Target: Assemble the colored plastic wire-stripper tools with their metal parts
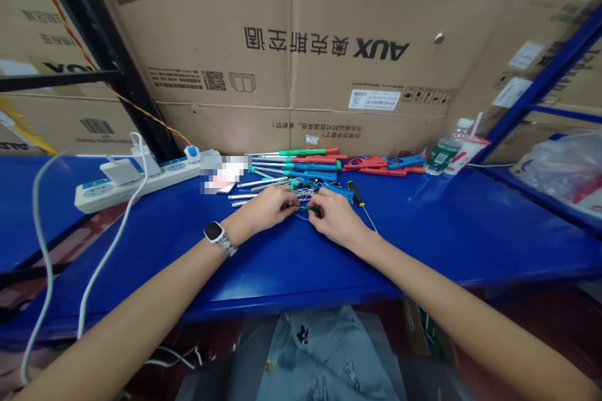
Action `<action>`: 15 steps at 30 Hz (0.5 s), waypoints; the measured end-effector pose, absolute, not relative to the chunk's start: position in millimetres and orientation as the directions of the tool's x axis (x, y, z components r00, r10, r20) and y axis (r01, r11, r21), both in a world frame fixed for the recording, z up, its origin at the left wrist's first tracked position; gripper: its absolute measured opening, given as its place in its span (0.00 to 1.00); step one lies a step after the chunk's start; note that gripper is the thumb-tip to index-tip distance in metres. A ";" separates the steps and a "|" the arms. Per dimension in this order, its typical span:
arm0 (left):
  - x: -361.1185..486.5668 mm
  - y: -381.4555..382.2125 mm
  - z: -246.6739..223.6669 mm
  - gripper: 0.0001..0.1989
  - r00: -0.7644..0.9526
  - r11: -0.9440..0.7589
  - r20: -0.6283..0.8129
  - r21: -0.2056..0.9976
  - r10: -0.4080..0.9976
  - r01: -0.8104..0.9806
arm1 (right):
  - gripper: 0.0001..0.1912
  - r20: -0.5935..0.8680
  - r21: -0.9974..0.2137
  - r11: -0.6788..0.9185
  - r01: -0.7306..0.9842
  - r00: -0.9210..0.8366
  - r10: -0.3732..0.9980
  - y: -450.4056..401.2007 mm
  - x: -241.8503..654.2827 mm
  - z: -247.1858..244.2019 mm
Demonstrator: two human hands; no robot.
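My left hand point(269, 208), with a watch point(215, 232) at its wrist, has its fingers pinched together near the middle of the blue table. Close beside it on the right, my right hand point(333, 212) pinches a small green piece point(308, 208). What the left fingertips hold is too small to make out. A thin blue loop shows just below the fingertips. Behind both hands lie several metal rods with green, blue and red handles point(301, 166). A screwdriver point(357, 194) with a black and yellow handle rests right of my right hand.
A white power strip point(145, 182) with plugs and cables lies on the left. Red and blue plastic parts point(376, 165) sit at the back, beside a bottle point(441, 153) and a cup point(465, 153). A large cardboard box point(291, 6) stands behind the table point(263, 276).
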State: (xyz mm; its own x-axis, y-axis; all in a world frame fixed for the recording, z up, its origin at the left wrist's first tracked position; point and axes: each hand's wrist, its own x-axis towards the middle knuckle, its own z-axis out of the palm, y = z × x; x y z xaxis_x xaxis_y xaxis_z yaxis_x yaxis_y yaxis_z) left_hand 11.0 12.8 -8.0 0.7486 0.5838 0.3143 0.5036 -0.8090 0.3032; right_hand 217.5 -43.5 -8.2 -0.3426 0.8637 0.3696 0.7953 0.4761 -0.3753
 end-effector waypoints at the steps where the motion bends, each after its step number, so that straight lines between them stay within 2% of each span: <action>1: 11.5 12.7 -9.1 0.08 0.746 -0.811 0.320 0.283 0.583 0.512 | 0.04 0.360 -0.372 0.466 0.803 -0.338 0.870 -44.1 216.9 -7.5; 7: 13.9 7.5 -13.4 0.07 0.713 -0.785 0.328 0.220 0.619 0.580 | 0.06 0.321 -0.290 0.417 0.861 -0.323 0.890 -48.9 211.8 -2.0; 15: 17.5 3.1 -12.6 0.07 0.695 -0.760 0.309 0.232 0.649 0.607 | 0.05 0.290 -0.231 0.378 0.896 -0.308 0.906 -48.7 209.1 0.7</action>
State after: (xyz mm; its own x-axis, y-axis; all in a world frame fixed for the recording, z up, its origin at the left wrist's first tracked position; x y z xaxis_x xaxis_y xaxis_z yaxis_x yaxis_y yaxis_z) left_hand 17.5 3.1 -12.6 0.6953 0.6490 0.3087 0.6066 -0.7604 0.2322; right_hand 209.1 -48.7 0.7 -0.3075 0.9061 0.2905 0.8963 0.3783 -0.2314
